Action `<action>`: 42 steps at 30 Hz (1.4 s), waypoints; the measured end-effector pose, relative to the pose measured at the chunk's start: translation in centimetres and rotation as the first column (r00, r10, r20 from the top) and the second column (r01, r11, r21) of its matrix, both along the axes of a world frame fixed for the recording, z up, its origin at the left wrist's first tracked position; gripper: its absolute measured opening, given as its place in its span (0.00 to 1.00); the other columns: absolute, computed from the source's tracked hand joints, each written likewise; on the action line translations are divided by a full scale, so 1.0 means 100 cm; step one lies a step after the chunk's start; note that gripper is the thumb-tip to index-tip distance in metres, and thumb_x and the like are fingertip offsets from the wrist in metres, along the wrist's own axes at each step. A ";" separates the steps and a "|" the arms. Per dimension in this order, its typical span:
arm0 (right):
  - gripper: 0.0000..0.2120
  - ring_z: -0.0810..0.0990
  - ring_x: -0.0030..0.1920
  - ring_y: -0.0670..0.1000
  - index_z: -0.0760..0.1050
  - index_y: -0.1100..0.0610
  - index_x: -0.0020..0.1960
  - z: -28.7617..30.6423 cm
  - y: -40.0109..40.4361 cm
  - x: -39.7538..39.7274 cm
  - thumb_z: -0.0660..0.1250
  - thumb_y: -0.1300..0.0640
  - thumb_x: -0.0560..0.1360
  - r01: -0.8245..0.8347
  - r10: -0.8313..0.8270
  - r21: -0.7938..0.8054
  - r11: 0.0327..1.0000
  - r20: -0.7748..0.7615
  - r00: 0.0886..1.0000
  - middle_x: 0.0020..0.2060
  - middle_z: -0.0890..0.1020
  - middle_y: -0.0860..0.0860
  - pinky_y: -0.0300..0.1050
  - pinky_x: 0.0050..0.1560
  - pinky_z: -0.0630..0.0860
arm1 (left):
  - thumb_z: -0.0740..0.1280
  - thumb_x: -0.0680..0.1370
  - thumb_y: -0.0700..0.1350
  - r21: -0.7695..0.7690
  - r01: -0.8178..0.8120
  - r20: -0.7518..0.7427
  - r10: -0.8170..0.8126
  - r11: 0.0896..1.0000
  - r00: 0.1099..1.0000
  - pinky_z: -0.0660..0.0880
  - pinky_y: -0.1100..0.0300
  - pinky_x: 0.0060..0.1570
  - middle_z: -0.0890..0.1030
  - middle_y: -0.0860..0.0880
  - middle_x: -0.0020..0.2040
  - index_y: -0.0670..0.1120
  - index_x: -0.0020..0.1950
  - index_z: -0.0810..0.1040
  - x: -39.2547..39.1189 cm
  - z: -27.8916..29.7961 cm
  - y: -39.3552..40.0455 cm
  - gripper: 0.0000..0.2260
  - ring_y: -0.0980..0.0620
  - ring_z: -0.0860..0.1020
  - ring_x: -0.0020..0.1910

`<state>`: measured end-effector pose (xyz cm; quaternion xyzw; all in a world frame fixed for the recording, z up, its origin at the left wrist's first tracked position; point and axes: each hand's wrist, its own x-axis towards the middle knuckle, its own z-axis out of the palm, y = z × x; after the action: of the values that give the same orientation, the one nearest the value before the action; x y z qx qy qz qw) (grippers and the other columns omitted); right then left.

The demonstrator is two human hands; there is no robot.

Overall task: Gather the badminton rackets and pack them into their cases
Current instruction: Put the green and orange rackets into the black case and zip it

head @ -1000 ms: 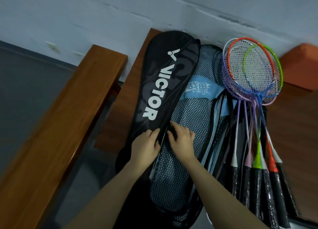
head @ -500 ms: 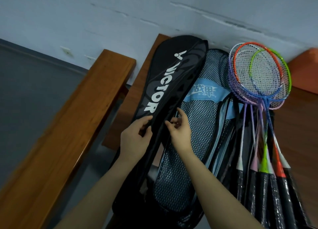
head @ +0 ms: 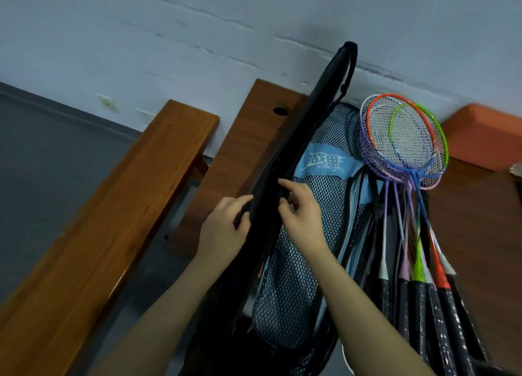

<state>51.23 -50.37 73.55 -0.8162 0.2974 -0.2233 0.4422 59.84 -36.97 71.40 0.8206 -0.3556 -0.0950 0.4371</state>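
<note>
The black racket case (head: 308, 138) is tipped up on its edge, its thin side facing me. My left hand (head: 223, 229) grips its left side. On the right side my right hand (head: 299, 214) pinches the case's edge near the zip. Under it lies a blue mesh case (head: 308, 234) with a light blue label. Several rackets (head: 404, 141) with orange, green, purple and blue frames lie stacked to the right, black grips pointing toward me.
Everything rests on a wooden table (head: 260, 124) against a pale wall. A wooden bench (head: 113, 214) runs along the left, grey floor beyond it. An orange block (head: 483, 135) sits at the back right.
The black case has been lifted from lying flat, logo up, to standing on edge. Both hands moved up along it and now hold its sides.
</note>
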 end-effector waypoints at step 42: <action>0.11 0.79 0.48 0.57 0.76 0.60 0.57 -0.048 -0.169 -0.211 0.65 0.64 0.75 0.441 -0.459 -0.161 0.883 -0.100 0.883 0.48 0.79 0.54 0.52 0.51 0.74 | 0.65 0.76 0.36 -0.109 0.090 0.100 -0.079 0.990 0.992 0.74 0.59 0.39 0.75 0.47 0.49 0.42 0.64 0.74 -0.116 -0.003 -0.188 0.16 0.52 0.75 0.40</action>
<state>30.09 -67.31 68.72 -0.7655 0.4927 -0.2835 0.3015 48.21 -55.75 71.13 0.7822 -0.4153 -0.0539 0.4612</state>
